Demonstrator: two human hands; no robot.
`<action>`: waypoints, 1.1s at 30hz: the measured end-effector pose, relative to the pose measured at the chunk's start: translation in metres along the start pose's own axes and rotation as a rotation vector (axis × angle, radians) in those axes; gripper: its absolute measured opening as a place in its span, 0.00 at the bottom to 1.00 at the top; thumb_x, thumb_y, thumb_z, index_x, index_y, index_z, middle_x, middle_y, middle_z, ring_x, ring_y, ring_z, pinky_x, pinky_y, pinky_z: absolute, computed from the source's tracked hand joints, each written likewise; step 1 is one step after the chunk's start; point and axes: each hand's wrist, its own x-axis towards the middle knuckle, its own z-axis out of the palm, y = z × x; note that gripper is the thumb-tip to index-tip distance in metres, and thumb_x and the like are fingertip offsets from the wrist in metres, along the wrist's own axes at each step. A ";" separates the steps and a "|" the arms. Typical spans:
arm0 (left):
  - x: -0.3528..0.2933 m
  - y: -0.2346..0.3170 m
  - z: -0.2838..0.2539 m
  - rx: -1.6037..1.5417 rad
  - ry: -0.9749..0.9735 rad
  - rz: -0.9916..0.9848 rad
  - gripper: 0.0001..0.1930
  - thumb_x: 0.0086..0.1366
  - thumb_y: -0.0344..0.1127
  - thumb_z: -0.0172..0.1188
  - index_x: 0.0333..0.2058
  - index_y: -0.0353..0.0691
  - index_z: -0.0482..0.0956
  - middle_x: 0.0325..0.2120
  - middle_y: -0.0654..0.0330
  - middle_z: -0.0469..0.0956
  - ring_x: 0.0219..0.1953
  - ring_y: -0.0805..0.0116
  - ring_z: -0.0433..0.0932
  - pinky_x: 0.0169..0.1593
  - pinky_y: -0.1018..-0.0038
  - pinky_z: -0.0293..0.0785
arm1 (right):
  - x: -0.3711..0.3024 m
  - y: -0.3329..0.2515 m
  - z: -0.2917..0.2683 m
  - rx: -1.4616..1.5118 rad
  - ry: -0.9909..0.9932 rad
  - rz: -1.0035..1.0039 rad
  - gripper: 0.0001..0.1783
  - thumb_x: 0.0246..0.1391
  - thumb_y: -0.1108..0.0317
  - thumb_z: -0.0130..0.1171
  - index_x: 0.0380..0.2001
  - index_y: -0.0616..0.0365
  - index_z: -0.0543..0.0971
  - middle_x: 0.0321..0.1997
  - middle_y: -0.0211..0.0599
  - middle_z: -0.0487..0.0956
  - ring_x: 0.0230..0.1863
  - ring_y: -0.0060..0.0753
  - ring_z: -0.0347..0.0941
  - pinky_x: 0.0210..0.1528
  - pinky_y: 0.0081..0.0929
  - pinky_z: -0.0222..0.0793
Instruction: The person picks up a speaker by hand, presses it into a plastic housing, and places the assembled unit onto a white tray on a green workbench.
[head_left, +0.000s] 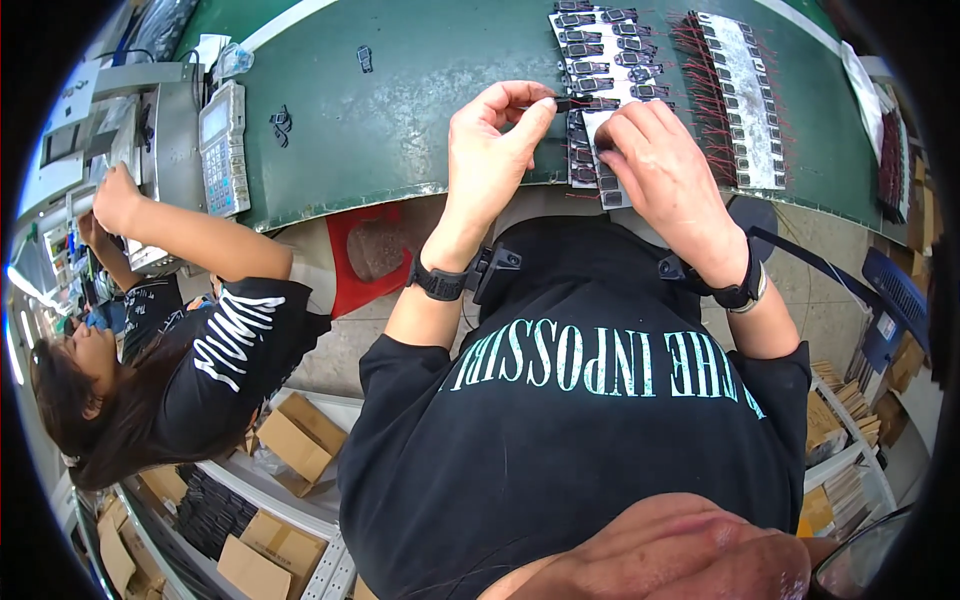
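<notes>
My left hand is pinched on a small black part with a thin red wire beside it, at the left edge of a white strip. Rows of small black rectangular parts lie along this strip, some with red wires. Over the strip's right side, my right hand has its fingers curled and closed; whatever they hold is hidden beneath them. Nearest to that hand is another black part at the strip's near end.
A second strip with black parts and red wires lies to the right on the green table. Loose black parts and a grey keypad device are at left. Beside me works another person; a red stool stands between us.
</notes>
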 end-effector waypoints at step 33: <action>0.016 -0.001 0.017 0.497 0.095 0.242 0.06 0.58 0.31 0.66 0.34 0.37 0.82 0.27 0.62 0.79 0.26 0.71 0.75 0.32 0.74 0.73 | 0.007 0.036 -0.050 0.858 0.256 0.447 0.11 0.65 0.75 0.53 0.49 0.65 0.77 0.48 0.34 0.79 0.43 0.17 0.73 0.46 0.18 0.70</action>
